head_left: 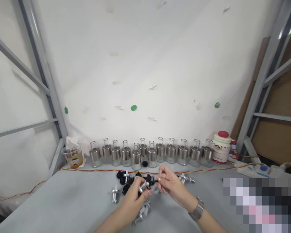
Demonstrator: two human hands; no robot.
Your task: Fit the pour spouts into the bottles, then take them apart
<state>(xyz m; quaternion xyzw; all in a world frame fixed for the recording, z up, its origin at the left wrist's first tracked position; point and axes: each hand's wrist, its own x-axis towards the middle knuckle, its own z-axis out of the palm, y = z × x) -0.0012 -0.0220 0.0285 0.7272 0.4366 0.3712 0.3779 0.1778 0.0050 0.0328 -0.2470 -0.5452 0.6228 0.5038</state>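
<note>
Between finger and thumb, my left hand (pixel 135 197) grips a silver bottle pourer (pixel 143 186) with a curved body. A thin black rod-like part (pixel 154 181) joins it, its far end pinched in the closed fingers of my right hand (pixel 172 184). Beneath and behind my hands lies a pile of black stopper-like pieces (pixel 122 180). More silver pourers lie around it: one to the left (pixel 114 194), several in front (pixel 143 212) and several at the right (pixel 186 178). The fingers partly hide where the two held parts meet.
Glass bottles with metal sleeves (pixel 136 156) stand in a row by the wall, a round black piece (pixel 145 164) among them. A plastic cup (pixel 73 157) stands left, a red-topped jar (pixel 221 148) right. A twisted wire (pixel 97 170) crosses the table; a power strip (pixel 254 169) lies right.
</note>
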